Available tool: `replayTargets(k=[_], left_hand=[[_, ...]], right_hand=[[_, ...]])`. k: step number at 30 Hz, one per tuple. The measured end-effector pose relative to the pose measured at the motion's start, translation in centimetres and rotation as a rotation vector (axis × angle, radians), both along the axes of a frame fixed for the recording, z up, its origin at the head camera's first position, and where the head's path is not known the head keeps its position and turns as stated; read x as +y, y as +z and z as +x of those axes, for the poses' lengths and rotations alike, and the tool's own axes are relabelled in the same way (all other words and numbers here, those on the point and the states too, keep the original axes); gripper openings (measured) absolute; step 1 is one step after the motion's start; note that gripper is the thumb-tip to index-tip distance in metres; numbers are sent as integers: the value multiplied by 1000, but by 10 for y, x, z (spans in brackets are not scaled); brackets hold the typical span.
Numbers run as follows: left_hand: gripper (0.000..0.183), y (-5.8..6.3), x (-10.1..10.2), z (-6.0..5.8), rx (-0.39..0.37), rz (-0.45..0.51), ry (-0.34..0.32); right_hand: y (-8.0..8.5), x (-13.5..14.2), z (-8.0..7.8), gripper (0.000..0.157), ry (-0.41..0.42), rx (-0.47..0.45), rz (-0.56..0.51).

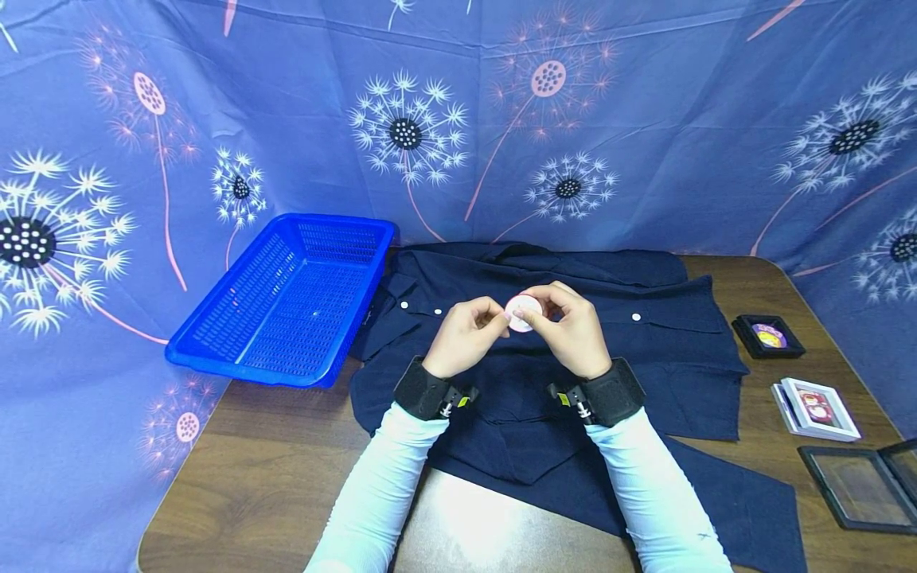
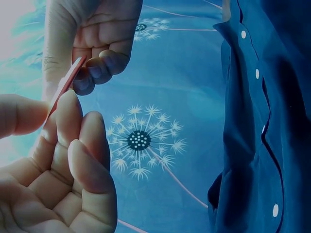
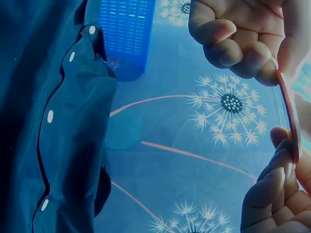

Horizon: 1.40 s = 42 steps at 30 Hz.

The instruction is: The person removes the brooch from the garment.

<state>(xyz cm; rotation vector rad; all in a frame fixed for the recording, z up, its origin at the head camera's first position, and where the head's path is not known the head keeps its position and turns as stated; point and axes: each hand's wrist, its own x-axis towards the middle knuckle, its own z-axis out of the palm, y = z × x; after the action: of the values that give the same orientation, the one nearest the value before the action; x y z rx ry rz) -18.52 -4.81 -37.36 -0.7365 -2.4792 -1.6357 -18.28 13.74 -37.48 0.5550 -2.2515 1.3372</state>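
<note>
A thin round disc (image 1: 524, 313), white on its face with a red edge, is held up between my two hands over a dark navy garment with white buttons (image 1: 501, 430). My left hand (image 1: 469, 334) pinches its left edge between thumb and fingers. On the opposite side, my right hand (image 1: 573, 326) grips it, the thumb lying across the white face. The left wrist view shows the disc (image 2: 65, 87) edge-on, slim and reddish. Seen from the right wrist, the disc (image 3: 290, 116) also stands edge-on, spanning from one hand to the other.
A blue plastic basket (image 1: 337, 338) stands at the table's back left. Along the right side lie a small black case (image 1: 745, 336) with a purple-yellow round piece, a white frame (image 1: 834, 430) with a red picture, and an open black frame (image 1: 856, 521). Behind hangs a blue dandelion-print cloth (image 1: 645, 64).
</note>
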Motion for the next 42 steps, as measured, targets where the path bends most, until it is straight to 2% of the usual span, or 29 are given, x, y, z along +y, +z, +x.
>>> replayTargets(k=[20,26,35,42], left_hand=[[14,2,-2,1,-42,16,-32],[17,2,-3,1,-42,18,-49],[15,3,-2,1,-30,47,-52],[15,2,-2,1,-32,78,-46]], right_hand=[[4,1,4,21,33,-92,-18],[6,-1,4,19,22,-112,7],[3,2,1,19,38,-88,6],[1,4,-1,18,39,-10,36]])
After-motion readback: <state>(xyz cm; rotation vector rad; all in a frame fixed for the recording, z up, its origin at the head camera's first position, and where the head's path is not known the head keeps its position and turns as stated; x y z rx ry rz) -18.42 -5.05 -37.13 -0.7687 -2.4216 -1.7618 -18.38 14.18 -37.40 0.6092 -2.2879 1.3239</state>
